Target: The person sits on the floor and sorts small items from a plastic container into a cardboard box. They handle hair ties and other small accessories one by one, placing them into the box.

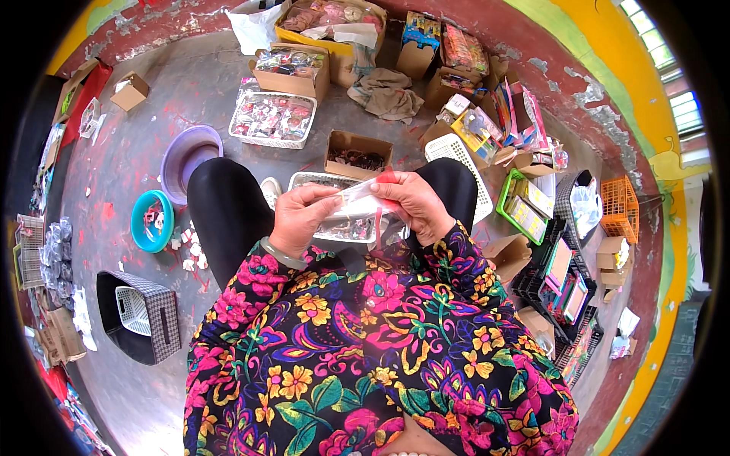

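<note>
My left hand (302,219) and my right hand (420,204) are close together above my lap. Between them they stretch a clear plastic bag (363,204), pinched between thumb and fingers at both sides. A bit of red shows at the bag's end by my right hand. What the bag holds, if anything, I cannot make out. Below the hands, between my knees, stands a white plastic basket (298,179) with small packets in it, partly hidden by the bag and hands. Just beyond it is a cardboard box (344,169) of small dark brown pieces.
A white basket (270,140) of packets stands farther off. At left are a purple tub (172,169), a teal basin (138,219) and a checkered bin (165,315). To the right sit a green tray (503,199), black crates (525,285) and an orange crate (620,205).
</note>
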A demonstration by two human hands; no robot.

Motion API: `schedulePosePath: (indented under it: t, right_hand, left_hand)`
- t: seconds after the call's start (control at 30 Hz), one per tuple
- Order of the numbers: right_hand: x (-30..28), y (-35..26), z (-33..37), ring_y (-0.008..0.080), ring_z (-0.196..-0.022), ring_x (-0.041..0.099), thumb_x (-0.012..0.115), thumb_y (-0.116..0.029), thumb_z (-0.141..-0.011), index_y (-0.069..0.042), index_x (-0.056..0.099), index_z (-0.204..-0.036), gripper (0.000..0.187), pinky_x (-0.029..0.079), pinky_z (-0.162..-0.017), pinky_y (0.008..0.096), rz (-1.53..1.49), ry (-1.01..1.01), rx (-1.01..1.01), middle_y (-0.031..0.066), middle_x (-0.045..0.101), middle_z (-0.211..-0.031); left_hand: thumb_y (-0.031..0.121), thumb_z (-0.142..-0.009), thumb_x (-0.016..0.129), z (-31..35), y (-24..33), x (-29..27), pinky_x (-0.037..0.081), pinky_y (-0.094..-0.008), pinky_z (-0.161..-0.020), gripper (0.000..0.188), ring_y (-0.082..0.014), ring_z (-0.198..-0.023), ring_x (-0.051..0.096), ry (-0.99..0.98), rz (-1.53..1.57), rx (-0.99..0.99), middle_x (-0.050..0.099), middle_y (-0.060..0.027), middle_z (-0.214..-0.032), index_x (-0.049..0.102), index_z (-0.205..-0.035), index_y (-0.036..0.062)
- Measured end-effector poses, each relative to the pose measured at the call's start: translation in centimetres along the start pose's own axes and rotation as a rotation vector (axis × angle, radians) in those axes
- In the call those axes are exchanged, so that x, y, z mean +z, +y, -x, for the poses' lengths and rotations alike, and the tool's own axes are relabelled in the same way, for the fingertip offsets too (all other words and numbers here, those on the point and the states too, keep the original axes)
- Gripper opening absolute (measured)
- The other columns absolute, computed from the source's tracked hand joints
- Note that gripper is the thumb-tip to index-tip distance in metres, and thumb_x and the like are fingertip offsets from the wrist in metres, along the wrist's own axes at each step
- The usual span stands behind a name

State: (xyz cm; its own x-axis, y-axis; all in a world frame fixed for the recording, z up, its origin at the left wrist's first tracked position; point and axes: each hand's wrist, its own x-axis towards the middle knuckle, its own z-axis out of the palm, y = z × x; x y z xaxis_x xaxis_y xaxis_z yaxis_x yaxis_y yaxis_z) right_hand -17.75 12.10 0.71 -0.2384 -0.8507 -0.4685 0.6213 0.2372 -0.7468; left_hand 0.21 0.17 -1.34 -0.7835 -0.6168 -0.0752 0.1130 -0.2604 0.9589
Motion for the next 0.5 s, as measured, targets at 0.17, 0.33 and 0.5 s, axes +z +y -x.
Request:
schedulePosePath:
  t: [0.17, 0.33, 0.5]
  right_hand:
    - [0.63, -0.45, 0.3, 0.0133, -0.069, 0.061, 0.063, -0.005, -0.08, 0.006, 0.06, -0.09, 0.015, 0.05, -0.062, 0.022, 0.011, -0.002, 0.001, 0.0087, 0.063, -0.081]
    - [0.76, -0.44, 0.26, 0.0119, -0.064, 0.062, 0.063, -0.004, -0.08, 0.005, 0.061, -0.088, 0.013, 0.051, -0.056, 0.0205, -0.004, 0.0, -0.018, 0.0083, 0.063, -0.077]
    - [0.16, -0.12, 0.06, 0.011, -0.066, 0.059, 0.064, -0.006, -0.079, 0.005, 0.061, -0.089, 0.015, 0.048, -0.06, 0.0213, 0.054, -0.014, -0.026, 0.0069, 0.062, -0.079]
  left_hand:
    - [0.0, -0.079, 0.063, 0.11, 0.48, 0.08, 0.046, -0.0197, -0.069, 0.016, -0.0089, -0.076, 0.058, -0.006, 0.136, -0.107, 0.062, -0.004, -0.083, 0.062, -0.094, -0.0038]
    - [-0.001, -0.079, 0.062, -0.03, 0.36, -0.25, 0.048, -0.0193, -0.066, 0.014, -0.0087, -0.073, 0.059, -0.056, 0.13, -0.105, 0.061, -0.0037, -0.082, 0.059, -0.093, -0.0014]
    - [-0.001, -0.078, 0.063, -0.39, 0.79, -0.45, 0.046, -0.0192, -0.065, 0.014, -0.0079, -0.073, 0.056, -0.13, 0.175, -0.136, 0.058, -0.0021, -0.083, 0.056, -0.09, 0.0008]
